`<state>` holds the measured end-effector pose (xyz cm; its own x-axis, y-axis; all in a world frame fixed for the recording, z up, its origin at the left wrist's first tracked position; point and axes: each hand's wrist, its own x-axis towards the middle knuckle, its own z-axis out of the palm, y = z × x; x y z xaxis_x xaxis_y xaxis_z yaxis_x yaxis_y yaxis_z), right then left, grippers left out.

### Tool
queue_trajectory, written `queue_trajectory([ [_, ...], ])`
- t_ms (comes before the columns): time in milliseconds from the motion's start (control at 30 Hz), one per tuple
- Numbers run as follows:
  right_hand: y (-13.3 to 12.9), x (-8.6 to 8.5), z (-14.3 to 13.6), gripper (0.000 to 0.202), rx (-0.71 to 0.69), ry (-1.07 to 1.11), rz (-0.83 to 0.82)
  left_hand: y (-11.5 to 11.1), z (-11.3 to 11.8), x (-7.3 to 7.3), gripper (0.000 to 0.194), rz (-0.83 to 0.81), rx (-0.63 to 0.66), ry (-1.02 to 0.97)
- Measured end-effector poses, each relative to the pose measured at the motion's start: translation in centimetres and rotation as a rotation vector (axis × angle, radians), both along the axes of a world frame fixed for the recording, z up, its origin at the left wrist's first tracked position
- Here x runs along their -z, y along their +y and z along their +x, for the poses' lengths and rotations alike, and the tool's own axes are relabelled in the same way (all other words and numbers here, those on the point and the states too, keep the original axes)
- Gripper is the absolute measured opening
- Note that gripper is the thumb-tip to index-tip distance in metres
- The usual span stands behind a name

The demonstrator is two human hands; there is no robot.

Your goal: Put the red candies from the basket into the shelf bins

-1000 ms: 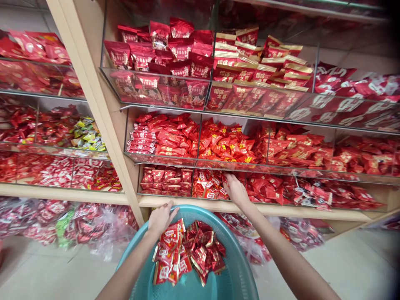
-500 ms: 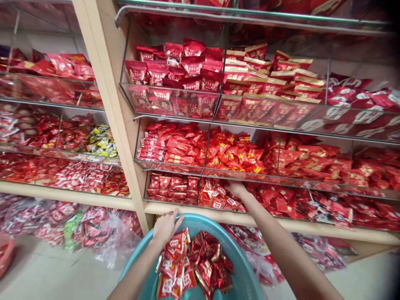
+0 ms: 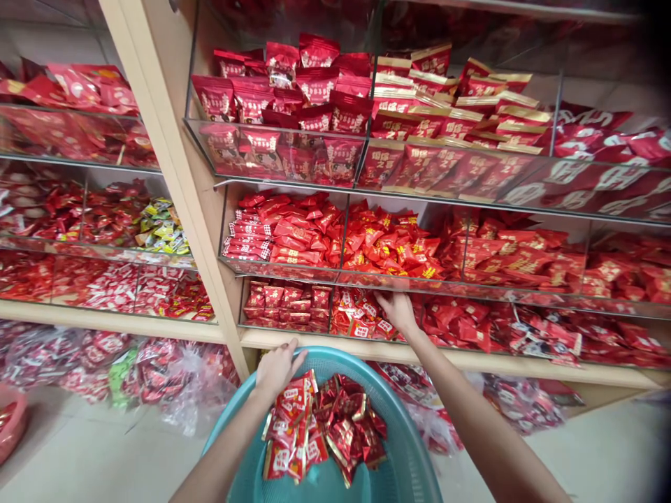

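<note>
A teal plastic basket stands in front of me at the bottom, with red and gold candy packets lying inside. My left hand is closed over its far left rim. My right hand reaches into the lowest shelf, over a compartment of small red-and-white candy packets. Its thumb side is spread toward them; the far fingers are partly hidden behind the shelf lip above, and no packet shows in them. Small dark red packets fill the compartment to the left.
Clear shelf fronts jut out above my right hand. A wooden upright divides the shelving. Clear bags of candy lie on the floor under the wooden ledge. A pink basket sits at the far left.
My right hand has drawn back slightly, so more of it shows beneath the shelf lip. My left hand stays on the basket rim. The view has shifted a little.
</note>
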<state>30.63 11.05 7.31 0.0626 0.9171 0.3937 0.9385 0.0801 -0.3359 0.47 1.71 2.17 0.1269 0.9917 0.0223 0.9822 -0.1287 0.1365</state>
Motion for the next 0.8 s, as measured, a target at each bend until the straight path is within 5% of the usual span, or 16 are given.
queue_trajectory([
  [267,-9.2,0.4,-2.0,0.056,-0.235,0.438,0.103,0.1,0.0,0.1,0.045,-0.012,-0.004,0.006],
  [433,-15.1,0.8,-4.1,0.05,-0.275,1.226,-0.215,0.2,0.0,0.1,0.046,0.002,0.008,0.017],
  [533,-17.1,1.1,-5.0,0.035,-0.299,1.498,-0.39,0.1,0.2,-0.1,0.045,-0.015,-0.003,0.018],
  [667,-17.8,2.1,-5.2,0.035,-0.293,1.494,-0.498,0.0,0.2,-0.2,0.044,-0.011,-0.001,0.014],
  [800,-17.8,3.4,-5.0,0.042,-0.312,1.005,-0.449,0.0,0.1,0.0,0.043,0.018,0.015,0.02],
])
